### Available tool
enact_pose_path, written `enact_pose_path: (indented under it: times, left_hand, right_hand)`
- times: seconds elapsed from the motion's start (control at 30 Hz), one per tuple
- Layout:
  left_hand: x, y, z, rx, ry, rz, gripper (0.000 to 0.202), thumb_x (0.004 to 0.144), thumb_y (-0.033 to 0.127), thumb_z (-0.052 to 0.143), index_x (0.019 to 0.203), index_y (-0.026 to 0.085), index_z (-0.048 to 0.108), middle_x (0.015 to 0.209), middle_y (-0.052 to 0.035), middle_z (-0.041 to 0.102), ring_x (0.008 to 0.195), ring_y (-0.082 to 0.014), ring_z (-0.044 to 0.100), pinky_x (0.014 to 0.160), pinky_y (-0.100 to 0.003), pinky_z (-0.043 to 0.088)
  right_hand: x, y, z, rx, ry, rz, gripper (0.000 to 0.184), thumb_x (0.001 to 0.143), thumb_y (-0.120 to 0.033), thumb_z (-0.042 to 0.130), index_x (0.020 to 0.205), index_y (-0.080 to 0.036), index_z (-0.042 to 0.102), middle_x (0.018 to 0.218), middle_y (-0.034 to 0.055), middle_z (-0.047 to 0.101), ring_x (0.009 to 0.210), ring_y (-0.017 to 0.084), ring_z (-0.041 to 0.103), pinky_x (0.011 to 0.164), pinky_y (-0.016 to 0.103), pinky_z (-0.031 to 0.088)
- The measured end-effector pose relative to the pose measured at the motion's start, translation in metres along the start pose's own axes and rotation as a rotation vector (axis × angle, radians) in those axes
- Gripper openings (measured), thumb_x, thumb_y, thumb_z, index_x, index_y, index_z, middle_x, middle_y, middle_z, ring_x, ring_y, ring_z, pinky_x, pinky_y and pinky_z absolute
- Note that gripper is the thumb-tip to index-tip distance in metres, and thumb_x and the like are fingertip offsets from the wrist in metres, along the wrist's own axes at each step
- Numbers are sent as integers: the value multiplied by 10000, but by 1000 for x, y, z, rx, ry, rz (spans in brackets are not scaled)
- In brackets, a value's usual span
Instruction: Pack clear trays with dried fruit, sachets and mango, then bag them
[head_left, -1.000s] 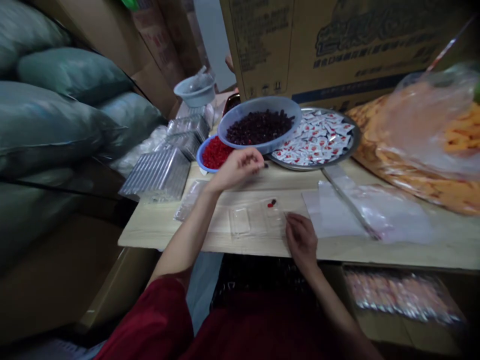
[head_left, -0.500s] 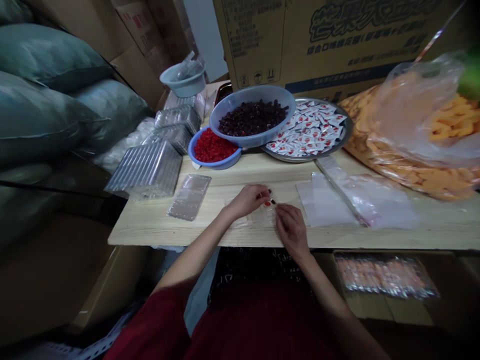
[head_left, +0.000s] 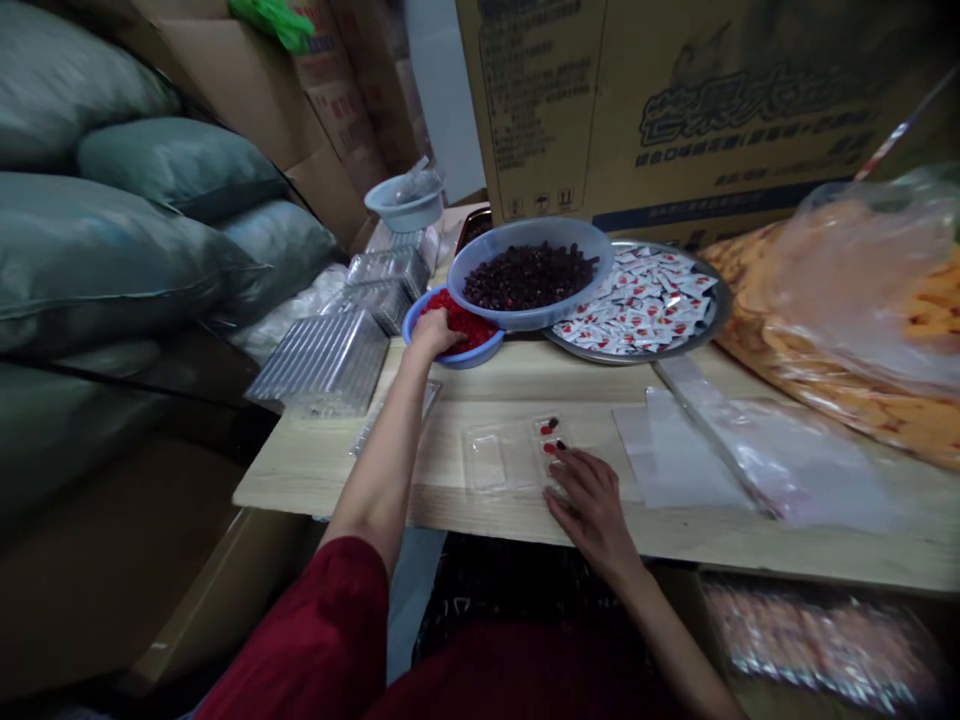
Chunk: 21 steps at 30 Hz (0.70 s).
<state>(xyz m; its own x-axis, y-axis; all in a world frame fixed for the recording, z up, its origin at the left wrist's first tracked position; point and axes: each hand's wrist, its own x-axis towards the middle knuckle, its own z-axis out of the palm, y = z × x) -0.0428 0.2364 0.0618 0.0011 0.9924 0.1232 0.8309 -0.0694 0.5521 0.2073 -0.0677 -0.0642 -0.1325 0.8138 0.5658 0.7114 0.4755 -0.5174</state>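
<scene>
My left hand reaches into a blue bowl of small red pieces. Its fingers are curled in among them, with the tips partly hidden. Nearer me, a clear plastic blister tray lies unfolded on the table. In its right half sit a few red and dark pieces. Over the lower part of that half rests my right hand, its thumb apart from the bent fingers and its fingertips by a dark piece. Whatever lies under its palm is hidden.
A larger bowl of dark pieces overlaps the red one. Beside it stands a metal tray of white sachets. Stacked clear trays are at left; plastic bags and a big bag of orange pieces at right. A carton stands behind.
My left hand has left the blister tray and moved up and left into the bowl of red pieces. My right hand stays at the tray, its fingers more spread. The view has shifted slightly.
</scene>
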Motion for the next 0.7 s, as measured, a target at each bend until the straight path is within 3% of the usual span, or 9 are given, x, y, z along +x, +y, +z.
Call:
enact_pose_path:
  times: [0.1,0.33,0.5,0.6,0.7]
  left_hand:
    - [27,-10,6,-33,-32,-21,434,402,96,898,617,197,534,774,-81,668,963,-326,646,927,-394,483]
    - [10,-33,-1,-299,44,-17,129,688,229,751,702,160,642,682,-30,660,673,-163,609,709,-294,504]
    - [2,-35,-11,-518,94,-62,185,752,300,696,818,130,659,694,-48,673,562,-123,568,559,-245,450]
    - [-14,-27,-15,-622,118,-61,241,763,336,707,889,134,676,716,-27,668,551,-97,547,549,-221,432]
    - [-55,-7,-10,-765,116,80,265,780,351,725,937,139,711,775,-21,684,575,-77,532,561,-201,424]
  right_hand:
    - [-1,2,2,-1,-8,-14,316,940,-240,653,1252,-240,603,1395,100,601,1298,297,517,1033,545,439]
    - [-5,6,6,39,26,-17,312,944,-229,654,1252,-228,608,1367,110,611,1309,305,514,1013,548,487]
    - [-2,4,5,66,56,-34,331,929,-193,665,1256,-230,620,1303,115,639,1266,304,549,985,543,507]
    - [-1,0,0,105,100,-9,295,923,-158,658,1209,-227,645,1214,107,671,1193,276,598,965,507,518]
    - [-2,-5,-10,122,154,83,241,932,-154,631,1161,-220,673,1176,102,682,1155,257,621,970,487,517]
